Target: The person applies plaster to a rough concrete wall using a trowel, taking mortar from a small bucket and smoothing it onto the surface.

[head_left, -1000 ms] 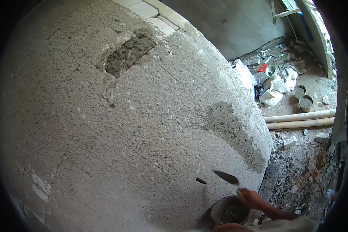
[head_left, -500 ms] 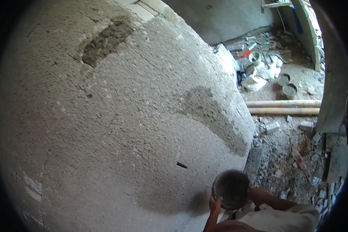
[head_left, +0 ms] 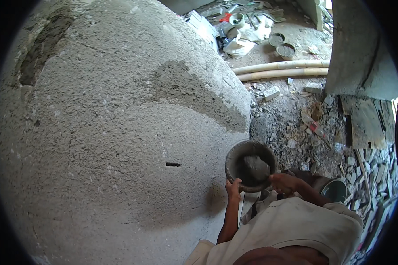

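Close to the wall's lower right edge is a round, dark mortar bucket [head_left: 232, 164], its mouth turned up toward me. A lump of wet grey mortar [head_left: 255, 168] shows inside it. My left hand [head_left: 233, 187] grips the near left rim, thumb over the edge. At the opposite side, my right hand [head_left: 285, 183] is closed beside the rim, next to the mortar lump; whatever its fingers hold is hidden. The rough grey wall [head_left: 119, 132] fills the left, with a darker damp patch [head_left: 194, 92], a small slot [head_left: 173, 164] and a dark hollow [head_left: 44, 46] in it.
Rubble [head_left: 292, 119] covers the floor to the right. Two long poles [head_left: 283, 70] lie across it farther off. Beyond them are mortar buckets [head_left: 286, 51] and white sacks [head_left: 239, 46]. A round container [head_left: 334, 191] stands behind my right forearm, near stacked broken bricks [head_left: 380, 168].
My view has shifted right and down, so the wall and floor slide up and left. The bucket's mouth now faces me more, showing mortar inside. My left hand stays on its rim.
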A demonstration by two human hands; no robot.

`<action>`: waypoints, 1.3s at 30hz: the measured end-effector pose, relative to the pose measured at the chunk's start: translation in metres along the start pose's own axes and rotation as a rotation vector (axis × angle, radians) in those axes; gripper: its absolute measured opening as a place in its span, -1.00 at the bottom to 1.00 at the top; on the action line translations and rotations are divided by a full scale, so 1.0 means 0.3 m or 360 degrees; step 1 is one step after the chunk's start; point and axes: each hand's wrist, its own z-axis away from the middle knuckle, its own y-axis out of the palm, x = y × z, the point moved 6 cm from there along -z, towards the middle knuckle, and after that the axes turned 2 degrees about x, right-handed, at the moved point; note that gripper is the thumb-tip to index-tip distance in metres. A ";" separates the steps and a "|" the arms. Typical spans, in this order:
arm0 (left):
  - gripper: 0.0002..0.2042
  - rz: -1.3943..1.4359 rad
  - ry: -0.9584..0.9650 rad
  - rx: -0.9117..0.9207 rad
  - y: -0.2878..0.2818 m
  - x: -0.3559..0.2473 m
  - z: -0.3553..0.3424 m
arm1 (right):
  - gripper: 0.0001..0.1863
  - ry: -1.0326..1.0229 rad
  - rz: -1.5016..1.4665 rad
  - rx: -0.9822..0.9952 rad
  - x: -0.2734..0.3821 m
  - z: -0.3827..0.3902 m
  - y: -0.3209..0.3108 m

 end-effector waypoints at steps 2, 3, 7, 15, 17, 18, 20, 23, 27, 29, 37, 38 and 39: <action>-0.41 0.0195 -0.0224 -0.0064 -0.032 0.055 -0.026 | -0.68 -0.0275 0.0353 -0.0281 0.181 0.140 0.169; -0.41 0.0182 -0.0232 -0.0039 -0.029 0.057 -0.030 | -0.68 -0.0287 0.0337 -0.0302 0.210 0.156 0.195; -0.40 0.0310 -0.0271 -0.0116 -0.096 0.072 -0.050 | -0.67 -0.0761 -0.0089 -0.0250 0.429 0.220 0.335; -0.37 0.0226 -0.0195 -0.0367 -0.310 0.055 0.090 | -0.65 -0.2443 0.0317 -0.1438 0.933 0.309 0.496; -0.39 0.0334 -0.0143 -0.0406 -0.318 -0.017 0.155 | -0.64 -0.2522 0.0152 -0.1597 0.997 0.176 0.488; -0.39 0.0243 -0.0093 -0.0482 -0.366 -0.007 0.174 | -0.63 -0.2582 0.0102 -0.1642 1.028 0.083 0.486; -0.39 0.0115 -0.0035 -0.0481 -0.370 -0.016 0.180 | -0.63 -0.2432 0.0872 -0.2653 1.095 -0.159 0.441; -0.34 0.0014 -0.0113 -0.0521 -0.470 0.016 0.184 | -0.37 -0.1647 0.0345 -0.1304 1.189 -0.516 0.793; -0.34 0.0131 -0.0076 -0.0502 -0.581 0.113 0.213 | -0.50 -0.2199 0.0642 -0.0055 1.104 -0.270 1.452; -0.31 0.0233 -0.0028 -0.0451 -0.523 0.087 0.182 | -0.53 -0.2188 0.0656 0.0103 1.053 -0.086 1.439; -0.31 0.0173 -0.0154 -0.0428 -0.392 0.026 0.153 | -0.67 -0.0821 0.2357 -0.0622 0.594 -0.019 0.566; -0.29 0.0180 -0.0088 -0.0308 -0.373 0.031 0.131 | -0.69 -0.0553 0.2537 -0.0604 0.498 -0.022 0.471; -0.29 0.0171 -0.0103 -0.0310 -0.333 0.010 0.143 | -0.71 -0.0281 0.2692 -0.0578 0.401 -0.037 0.380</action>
